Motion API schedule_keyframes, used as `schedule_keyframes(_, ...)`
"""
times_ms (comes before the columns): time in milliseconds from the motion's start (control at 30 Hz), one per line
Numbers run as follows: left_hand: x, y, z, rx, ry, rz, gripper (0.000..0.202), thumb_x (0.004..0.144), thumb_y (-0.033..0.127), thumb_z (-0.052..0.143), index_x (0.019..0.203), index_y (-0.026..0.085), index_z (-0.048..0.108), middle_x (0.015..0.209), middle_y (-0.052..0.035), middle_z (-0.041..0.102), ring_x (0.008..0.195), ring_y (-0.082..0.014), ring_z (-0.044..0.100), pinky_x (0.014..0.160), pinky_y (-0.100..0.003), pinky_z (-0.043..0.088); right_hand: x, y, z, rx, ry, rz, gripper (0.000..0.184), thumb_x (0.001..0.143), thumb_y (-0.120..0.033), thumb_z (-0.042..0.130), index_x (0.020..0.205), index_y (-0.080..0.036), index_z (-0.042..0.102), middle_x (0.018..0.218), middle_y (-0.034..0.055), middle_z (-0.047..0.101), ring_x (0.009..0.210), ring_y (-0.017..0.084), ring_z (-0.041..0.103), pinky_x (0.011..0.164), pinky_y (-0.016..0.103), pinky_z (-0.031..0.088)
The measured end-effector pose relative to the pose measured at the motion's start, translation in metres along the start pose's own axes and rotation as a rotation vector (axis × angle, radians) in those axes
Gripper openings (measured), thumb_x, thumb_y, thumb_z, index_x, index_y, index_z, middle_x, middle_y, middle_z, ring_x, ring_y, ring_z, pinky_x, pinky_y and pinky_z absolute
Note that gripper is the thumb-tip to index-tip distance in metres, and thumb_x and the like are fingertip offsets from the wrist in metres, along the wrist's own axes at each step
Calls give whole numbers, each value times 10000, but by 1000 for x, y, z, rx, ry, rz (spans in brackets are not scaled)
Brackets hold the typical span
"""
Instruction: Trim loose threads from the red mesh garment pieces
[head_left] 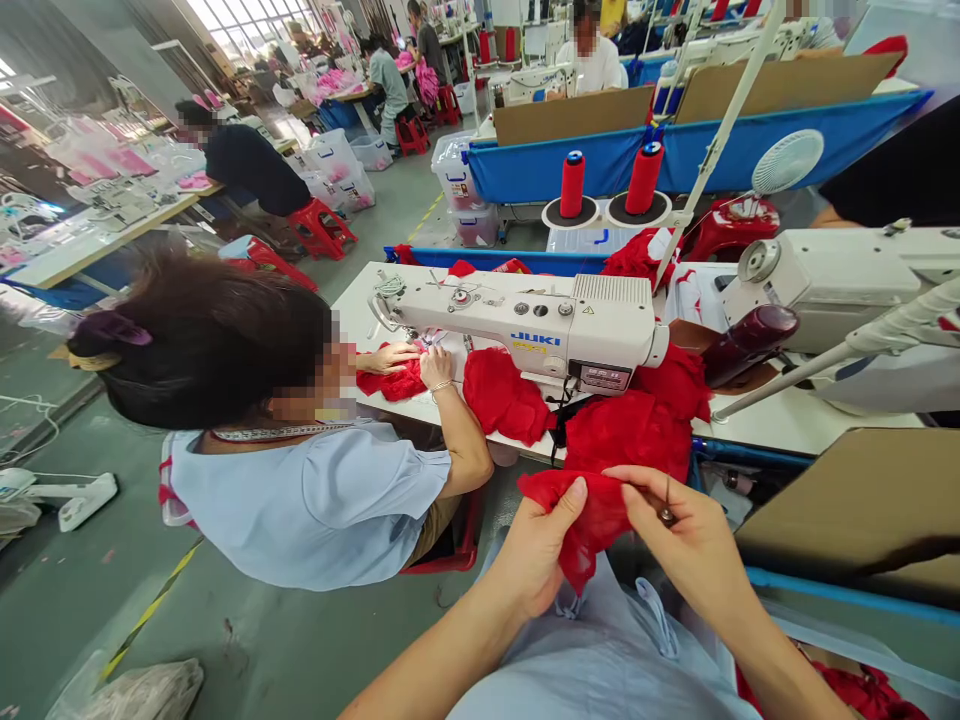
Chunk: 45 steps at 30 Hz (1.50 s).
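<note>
A thin red fabric piece (581,520) is stretched between my two hands, above my lap. My left hand (536,550) grips its left side with the thumb on top. At its upper right edge my right hand (667,520) pinches the cloth between thumb and fingers; a ring shows on that hand. Just beyond them, a red fabric pile (630,435) lies on the sewing table (757,440). Another red bundle (506,395) sits left of it, in front of the white JUKI sewing machine (525,320).
A co-worker in a light blue top (315,500) sits at my left, hands on red cloth (394,380) near the machine's needle. A cardboard panel (855,510) stands at my right. Two red thread cones (572,190) stand behind the machine. A dark red bottle (754,345) leans on the table.
</note>
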<state>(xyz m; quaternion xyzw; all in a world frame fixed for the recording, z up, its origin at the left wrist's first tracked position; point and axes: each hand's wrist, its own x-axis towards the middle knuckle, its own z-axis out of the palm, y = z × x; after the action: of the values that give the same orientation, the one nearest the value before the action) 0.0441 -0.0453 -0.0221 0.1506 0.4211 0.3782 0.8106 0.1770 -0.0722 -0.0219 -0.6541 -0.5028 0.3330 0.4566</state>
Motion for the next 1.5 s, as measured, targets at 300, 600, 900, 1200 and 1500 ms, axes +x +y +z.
schedule_keyframes(300, 0, 6, 0, -27, 21, 10, 424, 593, 385, 879, 879, 122, 709, 882, -91, 753, 875, -245, 702, 864, -366, 526, -3, 8, -5, -55, 168, -135, 150, 857, -261, 555, 905, -209, 687, 842, 38, 711, 496, 109, 531, 515, 238, 469)
schedule_keyframes(600, 3, 6, -2, -28, 4, 36, 408, 624, 395, 861, 894, 130, 708, 924, -90, 750, 954, -258, 690, 905, -371, 518, 2, 4, -2, 215, 98, 8, 201, 860, -380, 622, 763, -206, 649, 736, 26, 616, 496, 100, 466, 446, 226, 382)
schedule_keyframes(900, 16, 23, -15, -167, 102, -3, 239, 772, 243, 762, 950, 118, 662, 928, -112, 757, 963, -264, 711, 953, -425, 526, 0, 3, -47, 672, 171, 283, 379, 773, -485, 724, 632, -227, 484, 431, -72, 368, 368, 73, 264, 347, 195, 228)
schedule_keyframes(1200, 19, 74, -35, -248, 284, 99, 195, 919, 152, 507, 871, 90, 686, 761, -81, 758, 685, -172, 729, 828, -317, 584, -55, 133, -96, -567, 271, 324, 297, 735, -582, 486, 715, -288, 524, 531, 50, 640, 411, 270, 583, 395, 349, 403)
schedule_keyframes(1500, -1, 115, -15, 86, 245, 326, 81, 738, 180, 707, 815, 156, 714, 701, -7, 737, 597, -143, 684, 578, -210, 557, -116, 218, -88, -721, -146, 307, 348, 815, -462, 386, 754, -290, 682, 648, 87, 752, 563, 335, 724, 469, 417, 542)
